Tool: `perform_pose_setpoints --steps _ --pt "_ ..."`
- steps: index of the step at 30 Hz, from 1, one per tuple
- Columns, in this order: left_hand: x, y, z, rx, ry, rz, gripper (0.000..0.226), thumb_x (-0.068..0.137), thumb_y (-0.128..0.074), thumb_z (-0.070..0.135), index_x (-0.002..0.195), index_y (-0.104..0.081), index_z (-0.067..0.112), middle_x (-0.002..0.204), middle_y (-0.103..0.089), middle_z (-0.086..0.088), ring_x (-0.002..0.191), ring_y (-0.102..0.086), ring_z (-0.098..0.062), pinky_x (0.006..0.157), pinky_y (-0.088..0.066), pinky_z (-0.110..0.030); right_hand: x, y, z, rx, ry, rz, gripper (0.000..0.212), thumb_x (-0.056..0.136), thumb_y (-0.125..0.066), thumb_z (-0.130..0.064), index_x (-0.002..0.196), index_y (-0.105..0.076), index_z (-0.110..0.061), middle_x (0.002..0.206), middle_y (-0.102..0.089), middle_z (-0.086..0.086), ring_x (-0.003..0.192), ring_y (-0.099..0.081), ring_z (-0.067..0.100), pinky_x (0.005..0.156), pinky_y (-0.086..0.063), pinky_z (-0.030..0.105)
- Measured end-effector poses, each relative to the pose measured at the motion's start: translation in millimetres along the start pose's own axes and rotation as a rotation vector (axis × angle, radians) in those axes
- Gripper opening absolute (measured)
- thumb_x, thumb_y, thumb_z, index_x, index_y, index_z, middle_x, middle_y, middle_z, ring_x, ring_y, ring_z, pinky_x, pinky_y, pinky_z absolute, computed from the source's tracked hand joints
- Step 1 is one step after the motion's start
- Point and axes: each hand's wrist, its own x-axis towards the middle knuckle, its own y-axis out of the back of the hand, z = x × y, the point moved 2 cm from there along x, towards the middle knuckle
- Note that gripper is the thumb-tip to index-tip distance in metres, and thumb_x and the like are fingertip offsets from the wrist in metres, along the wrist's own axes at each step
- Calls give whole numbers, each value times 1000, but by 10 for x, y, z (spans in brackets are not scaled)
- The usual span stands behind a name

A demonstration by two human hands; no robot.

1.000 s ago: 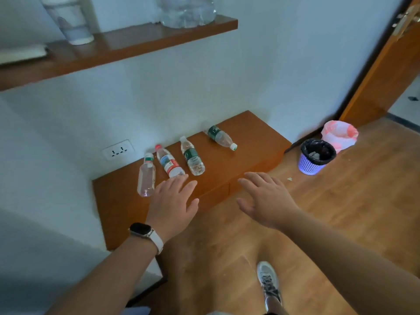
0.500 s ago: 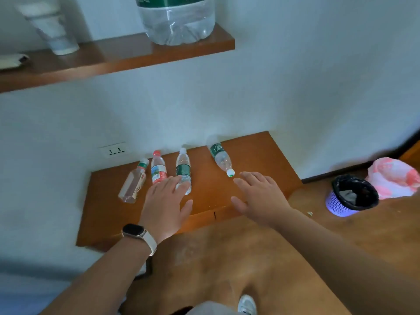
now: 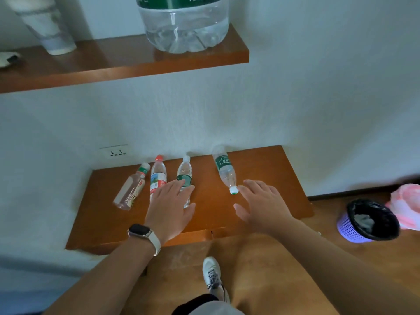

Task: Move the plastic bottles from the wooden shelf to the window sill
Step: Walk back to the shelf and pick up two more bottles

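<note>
Four small plastic bottles lie on their sides on a low wooden shelf [image 3: 261,169] set against a white wall. From left to right they are a pale bottle [image 3: 131,187] with a green-and-white cap, tilted so its cap points up and right; a red-capped bottle [image 3: 158,175] just beside it; a green-label bottle [image 3: 185,172] with a white cap toward the wall; and, well apart to the right, a fourth bottle [image 3: 223,169] whose base is at the wall and whose green-and-white cap points toward the person.

The left hand [image 3: 169,209] is spread flat, palm down, fingers loose and holding nothing. It covers the near ends of the red-capped bottle and the green-label bottle; whether it touches them cannot be told. A dark watch [image 3: 139,230] on a pale strap sits on that wrist.

The right hand [image 3: 261,203] is likewise spread and empty, its fingertips just beside the cap of the fourth bottle, apparently not gripping it.

Higher on the wall runs an upper shelf [image 3: 127,64] carrying a large water jug [image 3: 185,26] with a green band, and a blurred white vessel [image 3: 45,26] to the left. A wall socket [image 3: 114,152] sits just above the low shelf's left end. On the wood floor [image 3: 386,264] to the right stand a purple bin [image 3: 354,228] with a black liner and a pink bag [image 3: 406,205] behind it. One white sneaker [image 3: 212,276] shows below, between the forearms.
</note>
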Motion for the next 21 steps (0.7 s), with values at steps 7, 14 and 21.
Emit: perform_pose_setpoints --steps 7,14,21 --pt "583 -496 -213 -91 82 7 39 86 -73 39 119 -68 19 125 -68 -6 116 -63 -30 97 -50 -51 584 27 231 -56 -24 -56 55 99 -38 -57 146 -37 -29 157 -35 -5 146 -29 18 118 -24 39" --pt "1046 -1055 -573 -186 162 -55 40 87 -73 37 120 -68 16 123 -70 -7 113 -65 -29 94 -54 -50 1330 -124 390 -100 -68 -166 52 100 -40 -54 145 -39 -28 156 -36 -4 145 -31 19 117 -26 40" --pt "1290 -1342 -762 -208 243 -131 47 91 -64 41 134 -58 21 132 -65 -1 117 -61 -24 95 -52 -41 1821 -361 424 16 -186 -198 56 99 -41 -55 145 -40 -24 152 -42 -3 140 -39 18 112 -35 41"
